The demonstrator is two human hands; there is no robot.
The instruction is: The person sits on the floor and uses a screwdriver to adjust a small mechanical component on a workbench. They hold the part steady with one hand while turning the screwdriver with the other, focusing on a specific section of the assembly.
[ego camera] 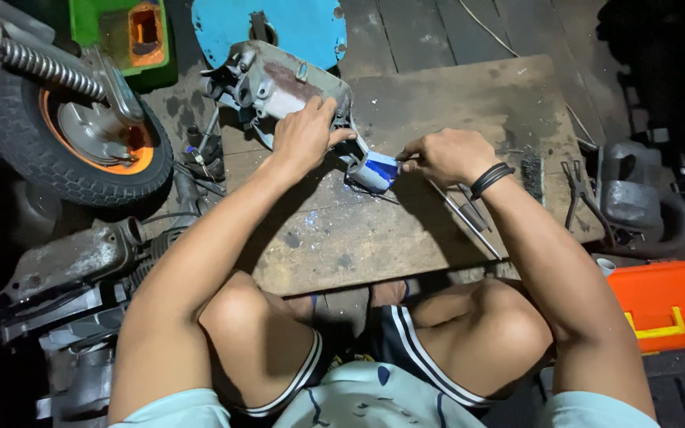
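The person is squatting at a low wooden tabletop (pixel 438 103), knees near its near edge. The left hand (pixel 304 136) is pressing down on a grey metal casing (pixel 267 79) lying at the far left of the tabletop, fingers curled over its edge and closed on it. The right hand (pixel 447 156) is pinched shut around a thin tool (pixel 406 158) — only a short bit of it is showing — with its tip meeting the blue-painted end (pixel 376 172) of the casing, which is sitting between the two hands. Blue flecks are lying on the wood just near of that spot. A black band (pixel 491 179) is circling the right wrist.

A metal rod (pixel 469 218) is lying on the tabletop under the right forearm, and pliers (pixel 576 194) are resting at the right edge. An orange toolbox (pixel 667 305) is sitting on the floor at the near right. At the far left a wheel (pixel 73 131) with an orange rim is leaning beside a spring, and a blue panel (pixel 295 28) is lying beyond the casing.
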